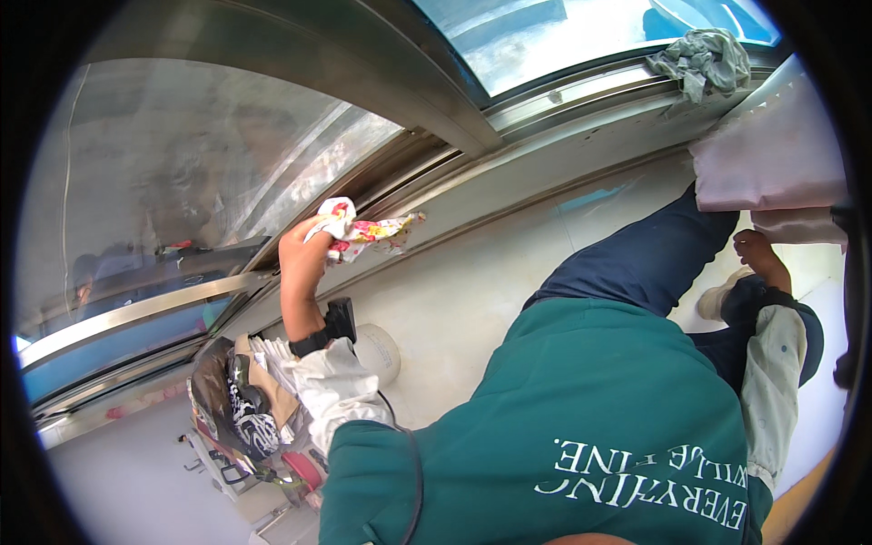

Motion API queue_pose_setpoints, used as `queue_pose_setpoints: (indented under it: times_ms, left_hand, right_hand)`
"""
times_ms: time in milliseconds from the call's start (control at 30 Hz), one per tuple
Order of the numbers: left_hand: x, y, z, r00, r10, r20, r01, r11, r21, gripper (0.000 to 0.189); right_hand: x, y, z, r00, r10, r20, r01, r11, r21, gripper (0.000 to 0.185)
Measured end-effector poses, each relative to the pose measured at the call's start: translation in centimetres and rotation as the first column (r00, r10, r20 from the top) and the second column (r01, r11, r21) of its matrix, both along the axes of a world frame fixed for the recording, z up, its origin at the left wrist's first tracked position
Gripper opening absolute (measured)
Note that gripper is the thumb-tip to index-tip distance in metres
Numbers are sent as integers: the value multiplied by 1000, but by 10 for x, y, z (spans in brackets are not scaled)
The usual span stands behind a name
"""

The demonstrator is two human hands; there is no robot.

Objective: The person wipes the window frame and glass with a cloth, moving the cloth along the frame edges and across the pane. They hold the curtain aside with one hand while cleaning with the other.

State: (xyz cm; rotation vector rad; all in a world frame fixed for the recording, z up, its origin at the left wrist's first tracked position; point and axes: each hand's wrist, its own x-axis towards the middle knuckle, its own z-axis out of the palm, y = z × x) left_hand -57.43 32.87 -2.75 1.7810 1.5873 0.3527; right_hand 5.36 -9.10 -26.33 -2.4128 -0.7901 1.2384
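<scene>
My left hand (304, 251) grips a white cloth (371, 231) printed with red and yellow flowers, and one end of it hangs out to the right. Hand and cloth are beside the metal track (402, 178) of a sliding window, close to the glass pane (170, 157). On the far right, my right hand (753, 248) is loosely curled near my legs, below a pink fabric cover, with nothing visible in it. A crumpled grey-green cloth (705, 63) lies on the window track at the upper right.
A wide metal window frame post (436, 95) rises beside the track. Below my left forearm are a bag (214, 388) with papers and mixed items, and a round white container (377, 354). Pink fabric (776, 150) hangs at the upper right. Pale floor (470, 293) lies between the wall and me.
</scene>
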Motion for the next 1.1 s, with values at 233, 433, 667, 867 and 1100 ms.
queue_pose_setpoints:
  times_ms: [233,433,667,867,1100]
  left_hand:
    - [-100,-7,-61,235,300,925,-27,953,-302,49]
    - [-124,8,-72,431,314,846,-235,944,-231,35]
    - [-100,14,-45,758,153,634,-388,887,251,20]
    - [-59,7,-25,995,90,-49,-29,705,709,14]
    - [0,-16,-40,861,33,-507,308,760,573,30]
  right_hand:
    - [4,2,-10,999,-5,-40,6,1000,25,21]
    - [11,1,-17,999,12,-53,-11,1000,25,20]
    - [10,-5,-17,999,21,-46,-17,997,74,25]
    - [10,-3,-19,999,35,-37,-33,998,59,26]
    - [5,-1,-21,999,43,-15,-42,997,63,20]
